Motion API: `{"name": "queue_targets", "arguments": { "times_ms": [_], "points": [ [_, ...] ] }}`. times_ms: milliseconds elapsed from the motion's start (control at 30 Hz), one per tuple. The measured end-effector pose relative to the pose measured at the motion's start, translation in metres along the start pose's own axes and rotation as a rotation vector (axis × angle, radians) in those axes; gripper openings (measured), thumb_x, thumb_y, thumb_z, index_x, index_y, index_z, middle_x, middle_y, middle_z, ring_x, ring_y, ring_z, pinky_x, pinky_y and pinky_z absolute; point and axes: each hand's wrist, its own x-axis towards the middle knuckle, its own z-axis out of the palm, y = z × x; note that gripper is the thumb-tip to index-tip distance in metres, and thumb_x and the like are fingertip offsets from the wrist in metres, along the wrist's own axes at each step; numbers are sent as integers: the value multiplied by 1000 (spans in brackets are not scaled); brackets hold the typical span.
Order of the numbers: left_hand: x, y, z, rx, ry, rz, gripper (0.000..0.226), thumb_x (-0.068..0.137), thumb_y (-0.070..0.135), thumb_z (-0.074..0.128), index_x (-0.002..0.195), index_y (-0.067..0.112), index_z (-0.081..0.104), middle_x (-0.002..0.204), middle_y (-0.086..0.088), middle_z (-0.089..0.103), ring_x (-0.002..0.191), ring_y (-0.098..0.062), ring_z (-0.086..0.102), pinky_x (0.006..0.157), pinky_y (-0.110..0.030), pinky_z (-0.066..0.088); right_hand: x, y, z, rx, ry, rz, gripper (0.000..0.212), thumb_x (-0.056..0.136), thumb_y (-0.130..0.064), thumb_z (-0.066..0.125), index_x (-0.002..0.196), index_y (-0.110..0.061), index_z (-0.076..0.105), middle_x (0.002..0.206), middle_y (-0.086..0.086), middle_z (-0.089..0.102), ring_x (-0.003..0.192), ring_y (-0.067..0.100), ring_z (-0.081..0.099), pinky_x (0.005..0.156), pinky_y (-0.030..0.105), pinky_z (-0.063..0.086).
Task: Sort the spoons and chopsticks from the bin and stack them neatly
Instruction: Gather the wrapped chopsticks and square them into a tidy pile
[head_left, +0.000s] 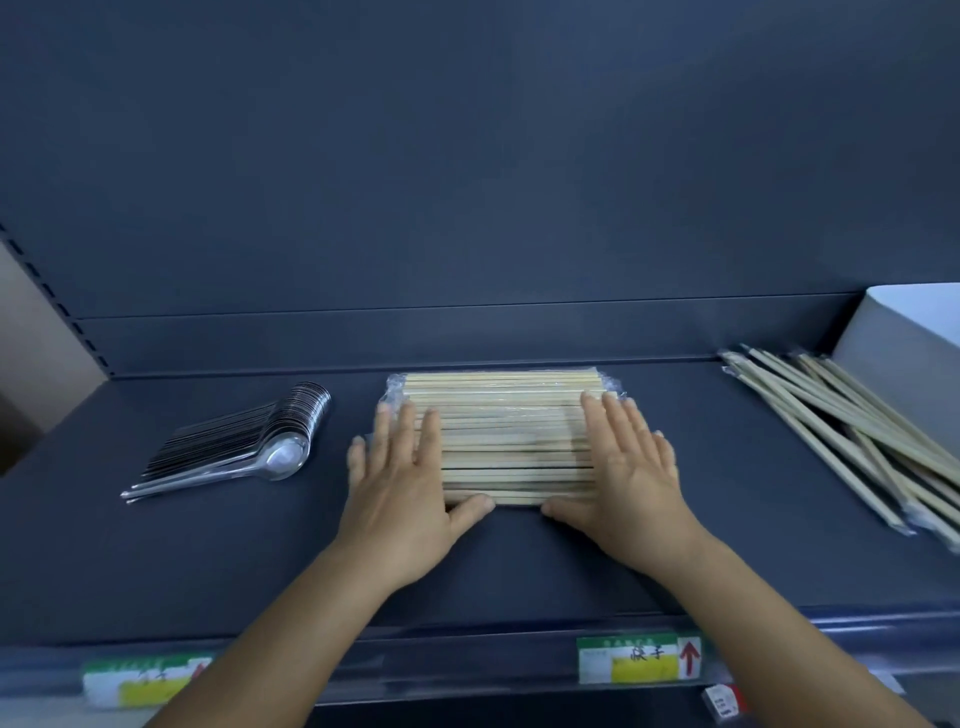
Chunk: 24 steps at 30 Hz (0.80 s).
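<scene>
A neat stack of wrapped wooden chopsticks (511, 415) lies crosswise in the middle of the dark shelf (208, 561). My left hand (402, 478) lies flat on its left end, fingers straight, thumb along the near edge. My right hand (628, 473) lies flat on the right end in the same way. A row of nested metal spoons (244, 441) sits to the left, handles pointing toward the front left. A loose pile of wrapped chopsticks (852, 431) lies at the right.
A white bin (914, 353) stands at the back right, behind the loose pile. Price labels (639, 657) hang on the shelf's front rail. The shelf's dark back panel rises right behind the stack.
</scene>
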Motion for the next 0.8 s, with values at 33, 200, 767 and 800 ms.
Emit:
{"name": "queue_targets", "arguments": {
  "times_ms": [33, 200, 767, 800],
  "points": [
    [0, -3, -1, -17, -40, -57, 104, 78, 79, 30, 149, 19, -16, 156, -4, -24, 140, -24, -29, 114, -46, -10, 0, 2, -2, 17, -10, 64, 118, 70, -64, 65, 147, -28, -16, 158, -5, -14, 144, 15, -18, 116, 41, -6],
    [-4, -6, 0, -174, -126, -107, 104, 82, 71, 43, 150, 18, -14, 155, -4, -25, 143, -27, -22, 116, -44, 3, 0, 8, -5, 161, -127, 199, 123, 66, -64, 70, 148, -27, -14, 157, -6, -11, 146, 20, -4, 116, 39, 8],
    [-5, 25, -14, 74, -83, 34, 82, 95, 59, 26, 149, 13, -16, 156, -10, -22, 142, -29, -25, 115, -43, -9, -4, 6, -20, 155, -70, 109, 107, 74, -58, 67, 150, -17, 4, 157, -3, 5, 145, 18, 7, 117, 35, 13],
    [-5, 35, -16, 43, -66, 75, 81, 95, 57, 28, 149, 14, -15, 157, -9, -20, 143, -26, -22, 115, -40, -8, -4, 8, -23, 139, -56, 96, 103, 76, -57, 65, 149, -16, 7, 157, -2, 8, 145, 17, 7, 118, 35, 13]
  ]
}}
